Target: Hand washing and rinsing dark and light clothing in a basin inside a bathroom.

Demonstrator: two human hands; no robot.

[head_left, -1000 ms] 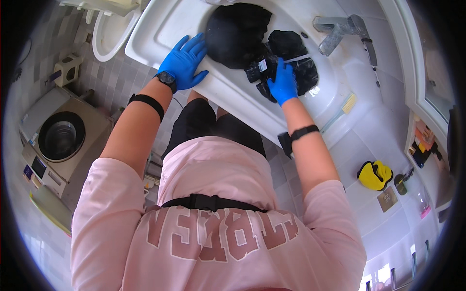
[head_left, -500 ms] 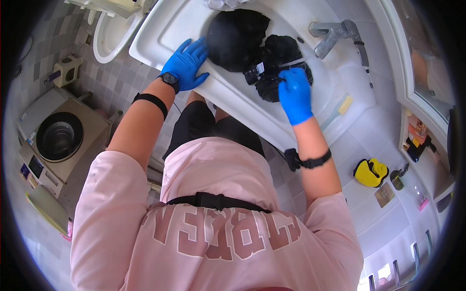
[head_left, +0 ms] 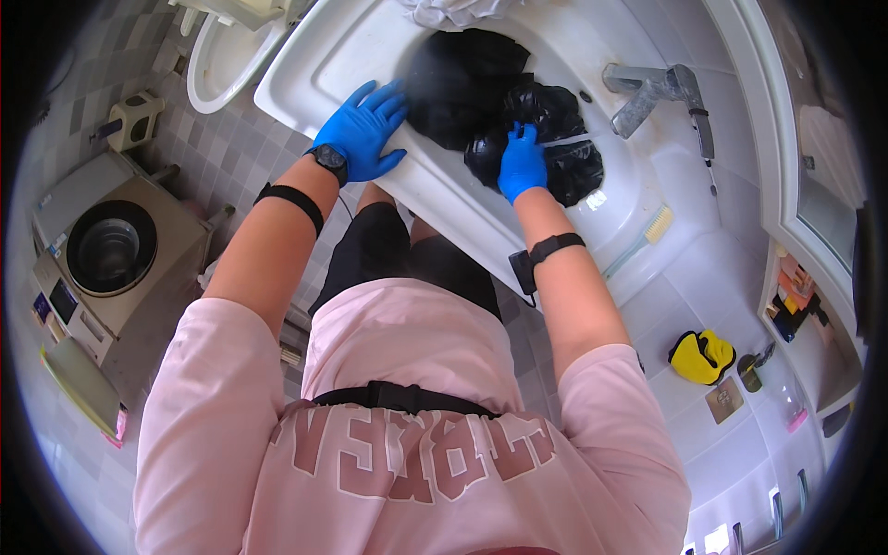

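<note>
A wet, shiny black cloth item (head_left: 462,88), seemingly a garment, lies bunched in the white bathtub (head_left: 629,180); its exact kind cannot be made out. Over its crumpled near part is my right hand (head_left: 524,165), in a blue glove, with fingers bent and closed on the black fabric. A thin pale strip (head_left: 566,141) crosses the folds just right of that hand. My left hand (head_left: 363,131), also blue-gloved, rests flat on the tub's near rim, thumb and fingers spread, fingertips beside the black cloth.
White fabric (head_left: 453,9) lies at the tub's far end. A metal tap (head_left: 652,97) juts over its right side; a pale-bristled brush (head_left: 652,229) lies on the right ledge. A yellow-and-black cloth (head_left: 701,357) hangs at right. A washing machine (head_left: 111,250) stands left.
My right hand has moved left and slightly up over the black cloth, covering where a small white label showed. The left hand stays on the rim. The view has shifted a little.
</note>
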